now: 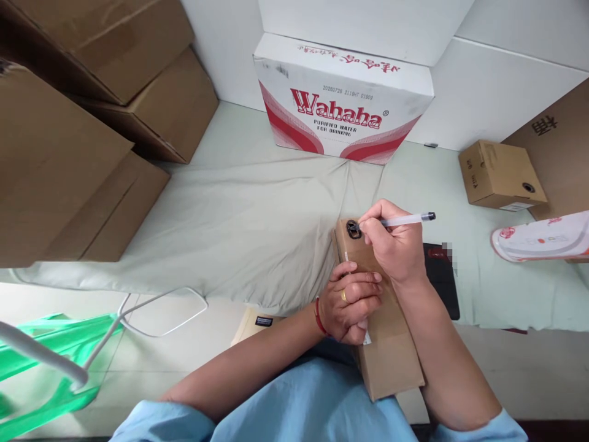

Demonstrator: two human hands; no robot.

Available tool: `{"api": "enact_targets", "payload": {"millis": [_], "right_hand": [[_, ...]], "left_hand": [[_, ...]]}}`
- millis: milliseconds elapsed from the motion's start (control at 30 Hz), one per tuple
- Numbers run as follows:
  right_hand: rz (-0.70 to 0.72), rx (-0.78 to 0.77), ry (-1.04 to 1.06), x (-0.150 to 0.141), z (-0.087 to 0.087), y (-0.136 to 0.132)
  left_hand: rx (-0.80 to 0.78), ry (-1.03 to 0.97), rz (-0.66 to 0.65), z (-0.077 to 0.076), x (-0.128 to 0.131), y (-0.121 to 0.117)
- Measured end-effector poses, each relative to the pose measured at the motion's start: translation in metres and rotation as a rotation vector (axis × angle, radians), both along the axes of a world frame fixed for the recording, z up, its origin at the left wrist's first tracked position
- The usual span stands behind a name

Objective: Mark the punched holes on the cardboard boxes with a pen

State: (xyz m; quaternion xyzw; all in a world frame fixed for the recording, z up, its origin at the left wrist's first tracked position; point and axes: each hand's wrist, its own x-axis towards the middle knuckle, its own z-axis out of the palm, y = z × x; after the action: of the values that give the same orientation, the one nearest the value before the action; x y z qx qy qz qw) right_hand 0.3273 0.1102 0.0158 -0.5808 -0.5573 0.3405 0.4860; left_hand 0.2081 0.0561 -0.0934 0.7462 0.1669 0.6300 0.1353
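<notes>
A long brown cardboard box (391, 359) slants from the edge of the cloth-covered surface toward my body. My left hand (347, 304), with a gold ring and a red bracelet, is wrapped over the box's middle and left edge, fingers closed on it. Near the far end of the box my right hand (396, 250) pinches a clear pen (411, 219) with a black end pointing right. Its writing tip is hidden behind the fingers. Right beside those fingertips, a black ring (354, 229) shows on the box's end.
A white and red Wahaha water carton (340, 104) stands against the wall. Large cardboard boxes (69, 166) are stacked at left, and a small box (501, 175) sits at right. A dark flat object (442, 276) lies by my right wrist. Green plastic (55, 344) hangs below left.
</notes>
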Motion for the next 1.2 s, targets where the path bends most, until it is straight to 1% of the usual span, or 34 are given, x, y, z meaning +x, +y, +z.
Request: {"api": "enact_targets", "payload": {"millis": [233,467,600,733,833,933,1100,1200], "right_hand": [[-0.025,0.010,0.001,0.0008,0.0002,-0.0018],[0.013,0.009,-0.002,0.0013,-0.0010,-0.0013],[0.005,-0.002,-0.001,0.0008,-0.0005,-0.0019],[-0.039,0.000,-0.030,0.0001,0.0010,-0.0044],[-0.107,0.036,-0.059,0.0003,0.0000,-0.0061],[-0.164,0.073,0.002,0.0013,-0.0033,-0.0062],[-0.084,0.067,0.031,0.0026,-0.0075,-0.0028],[-0.065,0.053,0.027,0.0032,-0.0084,-0.0009]], "left_hand": [[-0.004,0.008,-0.007,0.0001,-0.0014,-0.0005],[-0.008,0.003,0.000,-0.0020,-0.0005,-0.0009],[-0.011,0.005,-0.011,-0.0032,-0.0007,-0.0012],[-0.015,0.025,-0.007,-0.0038,-0.0018,-0.0023],[-0.019,0.037,-0.009,-0.0047,-0.0028,-0.0031],[-0.021,0.029,-0.027,-0.0049,-0.0032,-0.0032],[-0.011,0.018,0.007,-0.0026,-0.0022,-0.0020],[-0.006,0.018,0.007,-0.0021,-0.0018,-0.0016]]}}
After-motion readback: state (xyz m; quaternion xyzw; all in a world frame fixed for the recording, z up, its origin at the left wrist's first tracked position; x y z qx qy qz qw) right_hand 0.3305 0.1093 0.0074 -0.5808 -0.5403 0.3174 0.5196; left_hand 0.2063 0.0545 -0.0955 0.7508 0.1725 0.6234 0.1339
